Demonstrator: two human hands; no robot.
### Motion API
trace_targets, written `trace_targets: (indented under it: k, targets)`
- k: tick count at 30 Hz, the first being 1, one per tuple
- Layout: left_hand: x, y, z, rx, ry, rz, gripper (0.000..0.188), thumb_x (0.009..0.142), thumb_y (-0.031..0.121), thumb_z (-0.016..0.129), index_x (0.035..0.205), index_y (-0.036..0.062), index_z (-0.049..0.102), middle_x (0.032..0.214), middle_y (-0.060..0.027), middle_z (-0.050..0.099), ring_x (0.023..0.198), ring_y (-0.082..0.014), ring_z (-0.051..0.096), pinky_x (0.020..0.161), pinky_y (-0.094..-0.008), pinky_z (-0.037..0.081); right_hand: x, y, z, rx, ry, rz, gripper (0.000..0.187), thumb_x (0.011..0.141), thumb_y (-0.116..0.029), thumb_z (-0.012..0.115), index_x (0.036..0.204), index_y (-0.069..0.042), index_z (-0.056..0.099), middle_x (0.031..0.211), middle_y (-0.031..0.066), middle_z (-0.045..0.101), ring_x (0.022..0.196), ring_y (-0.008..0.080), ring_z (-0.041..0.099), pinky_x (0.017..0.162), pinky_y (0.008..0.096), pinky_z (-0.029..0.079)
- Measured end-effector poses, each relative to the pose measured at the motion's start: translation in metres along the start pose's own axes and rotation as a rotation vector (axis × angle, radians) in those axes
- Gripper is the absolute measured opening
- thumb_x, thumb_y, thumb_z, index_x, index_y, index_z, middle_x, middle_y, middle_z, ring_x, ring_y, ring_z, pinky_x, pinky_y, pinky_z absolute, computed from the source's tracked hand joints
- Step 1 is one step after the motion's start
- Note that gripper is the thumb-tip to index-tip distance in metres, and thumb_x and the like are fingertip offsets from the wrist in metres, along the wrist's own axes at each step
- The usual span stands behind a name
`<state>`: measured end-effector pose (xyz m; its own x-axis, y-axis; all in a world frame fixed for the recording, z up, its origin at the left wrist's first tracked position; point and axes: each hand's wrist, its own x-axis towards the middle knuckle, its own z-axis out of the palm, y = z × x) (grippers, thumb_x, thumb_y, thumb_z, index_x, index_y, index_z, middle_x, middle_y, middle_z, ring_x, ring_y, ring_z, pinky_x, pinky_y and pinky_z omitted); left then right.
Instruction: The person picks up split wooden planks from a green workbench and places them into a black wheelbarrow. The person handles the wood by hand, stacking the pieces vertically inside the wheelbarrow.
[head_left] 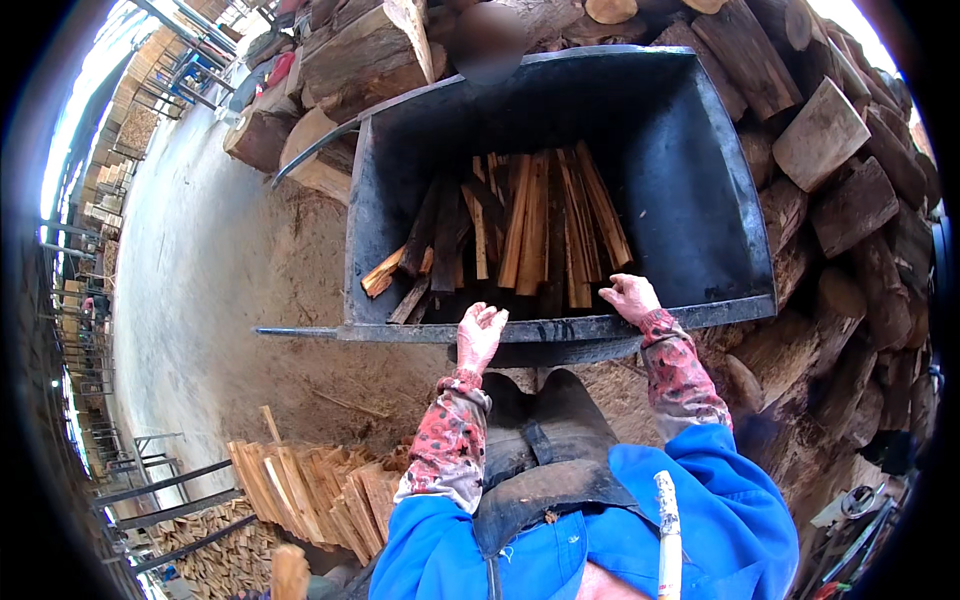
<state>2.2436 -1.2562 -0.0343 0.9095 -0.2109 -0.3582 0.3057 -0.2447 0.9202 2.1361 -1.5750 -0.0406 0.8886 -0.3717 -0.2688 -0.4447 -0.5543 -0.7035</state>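
Observation:
In front of me stands a dark metal wheelbarrow tub (685, 190) with a thick rim. Inside it lies a loose bundle of split firewood sticks (535, 225), some pale and some dark, fanned side by side. My left hand (480, 337) is at the near rim, left of the middle, its fingers loosely bent and apart with nothing in them. Farther right, my right hand (632, 298) hovers at the same rim close to the stick ends, fingers half curled and holding nothing visible. Both forearms wear red patterned sleeve covers (447, 430).
Cut logs (820, 135) are heaped behind and right of the tub. A handle bar (295, 331) sticks out to its left. Split wood (310, 490) is stacked at the lower left, beside metal racks (165, 490). Concrete floor (180, 270) runs along the left; tools (860, 540) lie at lower right.

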Motion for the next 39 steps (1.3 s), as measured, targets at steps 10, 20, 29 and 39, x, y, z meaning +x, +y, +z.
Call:
trace_targets:
  k: [10,20,29,39]
  targets:
    - [-0.019,-0.015,-0.005,-0.183,0.047,0.029,0.039,0.086,0.005,0.074,0.118,-0.0022,0.053,0.108,-0.0093,0.067,0.101,-0.0144,0.064,0.090,-0.0275,0.053,-0.001,0.002,0.008,0.007,0.002,-0.043,0.049,0.081,-0.037,0.073,0.109,0.003,0.070,0.089,0.0196,0.071,0.084,0.0302,0.070,0.077,0.0369,0.055]
    - [0.028,-0.029,-0.108,-0.056,0.176,0.011,0.040,0.085,0.007,0.075,0.116,-0.0046,0.053,0.095,-0.0059,0.066,0.087,-0.0122,0.063,0.081,-0.0252,0.053,0.019,-0.011,0.032,0.019,-0.018,0.056,0.045,0.082,-0.034,0.076,0.107,0.003,0.070,0.088,0.0187,0.072,0.083,0.0244,0.071,0.076,0.0343,0.055]
    - [0.203,-0.020,-0.234,1.010,0.120,0.243,0.057,0.078,0.029,0.074,0.119,-0.0056,0.056,0.115,-0.0246,0.061,0.112,-0.0398,0.055,0.100,-0.0462,0.043,0.106,-0.051,0.099,0.123,-0.136,0.194,0.044,0.087,-0.031,0.072,0.111,0.006,0.068,0.095,0.0158,0.073,0.088,0.0186,0.070,0.079,0.0308,0.055]
    - [0.334,-0.060,-0.279,1.549,-0.163,0.504,0.062,0.079,0.025,0.074,0.127,-0.0054,0.048,0.136,-0.0245,0.048,0.130,-0.0381,0.043,0.112,-0.0441,0.035,0.264,-0.090,0.278,0.139,-0.452,0.422,0.046,0.089,-0.038,0.068,0.111,0.002,0.068,0.080,0.0043,0.067,0.068,0.0116,0.063,0.059,0.0268,0.052]
